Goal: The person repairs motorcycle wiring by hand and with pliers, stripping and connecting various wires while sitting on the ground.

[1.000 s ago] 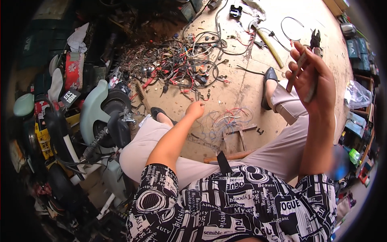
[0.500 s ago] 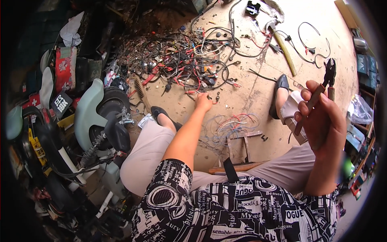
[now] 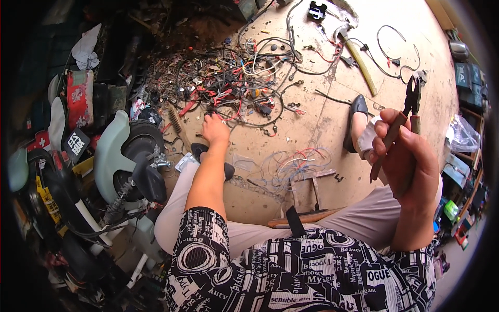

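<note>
The left hand has reached farther out, its grip spread on the floor at the wire tangle. The right hand's grip stays closed around the pliers, raised above the knee.

Black-and-white printed shirt, pale grey trousers, black shoes, brown-handled pliers with black head, red, black, white and blue wire tangle, yellow-handled hammer, mint-green scooter panel, tan dusty floor.
</note>
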The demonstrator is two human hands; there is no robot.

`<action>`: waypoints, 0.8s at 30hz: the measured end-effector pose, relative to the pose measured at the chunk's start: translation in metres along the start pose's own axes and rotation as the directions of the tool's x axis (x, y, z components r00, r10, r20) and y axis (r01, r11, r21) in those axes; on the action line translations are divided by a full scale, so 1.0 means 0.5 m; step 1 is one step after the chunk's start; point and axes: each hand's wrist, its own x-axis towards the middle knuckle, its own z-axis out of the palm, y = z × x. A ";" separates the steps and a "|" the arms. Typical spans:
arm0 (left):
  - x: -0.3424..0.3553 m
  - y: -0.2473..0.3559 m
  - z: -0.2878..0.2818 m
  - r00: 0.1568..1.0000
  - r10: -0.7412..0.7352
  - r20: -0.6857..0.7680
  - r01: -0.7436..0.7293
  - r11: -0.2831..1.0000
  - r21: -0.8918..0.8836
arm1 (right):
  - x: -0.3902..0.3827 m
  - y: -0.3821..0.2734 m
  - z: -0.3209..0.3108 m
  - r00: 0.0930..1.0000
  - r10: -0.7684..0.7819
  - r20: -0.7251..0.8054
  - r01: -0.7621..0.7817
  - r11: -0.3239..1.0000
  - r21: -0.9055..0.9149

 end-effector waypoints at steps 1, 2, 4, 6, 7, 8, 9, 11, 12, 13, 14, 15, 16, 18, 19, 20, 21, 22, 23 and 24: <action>0.005 -0.001 0.003 1.000 0.010 0.004 -0.009 0.996 -0.088 | -0.002 0.000 0.001 1.000 0.004 0.003 -0.004 1.000 -0.009; -0.007 0.047 -0.030 0.985 0.166 -0.048 -0.171 0.973 -0.155 | 0.000 0.002 -0.003 1.000 -0.004 -0.019 0.003 1.000 -0.014; -0.035 0.076 -0.005 0.898 0.435 -0.067 -0.422 0.809 -0.409 | 0.000 0.003 0.005 1.000 0.009 -0.018 -0.009 1.000 -0.013; -0.063 0.125 0.024 0.803 0.570 -0.172 -0.572 0.660 -0.487 | 0.002 0.004 0.009 0.999 0.019 -0.030 -0.019 0.999 -0.025; -0.075 0.153 0.031 0.801 0.573 -0.175 -0.576 0.654 -0.491 | 0.003 0.004 0.007 1.000 0.018 -0.018 -0.019 0.999 -0.028; -0.089 0.178 0.035 0.821 0.570 0.022 -0.514 0.755 -0.407 | 0.004 0.004 0.004 1.000 0.021 -0.005 -0.021 0.999 -0.028; -0.098 0.192 0.035 0.821 0.528 0.215 -0.460 0.837 -0.298 | 0.005 0.003 0.005 1.000 0.014 -0.013 -0.014 0.999 -0.049; -0.106 0.195 0.044 0.817 0.521 0.246 -0.471 0.850 -0.236 | 0.004 0.001 0.006 1.000 0.013 -0.021 -0.014 0.998 -0.066; -0.106 0.193 0.049 0.816 0.507 0.276 -0.478 0.862 -0.170 | 0.003 0.000 0.007 1.000 0.013 -0.024 -0.015 0.997 -0.081; -0.098 0.182 0.052 0.750 0.546 0.374 -0.525 0.835 -0.167 | 0.005 0.003 0.007 0.999 0.002 -0.033 -0.006 0.994 -0.109; -0.093 0.176 0.031 0.749 0.549 0.371 -0.532 0.832 -0.157 | 0.004 0.003 0.004 0.999 -0.005 -0.034 0.001 0.995 -0.099; -0.091 0.170 0.009 0.720 0.583 0.377 -0.569 0.806 -0.161 | 0.003 0.001 0.001 1.000 0.004 -0.015 -0.005 0.993 -0.120; -0.090 0.163 -0.010 0.689 0.614 0.384 -0.603 0.780 -0.165 | 0.001 0.000 -0.002 1.000 0.013 0.004 -0.012 0.990 -0.143; -0.085 0.154 -0.051 0.678 0.640 0.363 -0.653 0.750 -0.103 | 0.002 0.000 -0.007 0.999 0.003 0.032 0.002 0.990 -0.141; -0.087 0.150 -0.072 0.595 0.592 0.544 -0.666 0.742 -0.079 | 0.003 0.003 -0.012 0.998 0.015 0.067 -0.005 0.989 -0.150; -0.088 0.154 -0.103 0.494 0.518 0.698 -0.683 0.728 -0.057 | 0.000 0.005 -0.016 0.995 0.018 0.100 -0.002 0.987 -0.160; -0.080 0.146 -0.092 0.416 0.470 0.779 -0.603 0.783 -0.151 | -0.005 0.008 -0.010 0.996 0.027 0.087 -0.016 0.992 -0.122; -0.077 0.132 -0.090 0.430 0.469 0.772 -0.606 0.783 -0.138 | -0.003 0.009 -0.013 0.995 0.048 0.087 -0.035 0.989 -0.146; -0.081 0.113 -0.090 0.500 0.580 0.643 -0.580 0.776 -0.248 | -0.002 0.010 -0.017 0.994 0.047 0.101 -0.029 0.985 -0.171; -0.083 0.118 -0.129 0.552 0.673 0.492 -0.577 0.734 -0.358 | 0.003 0.009 -0.025 0.994 0.038 0.100 -0.018 0.981 -0.192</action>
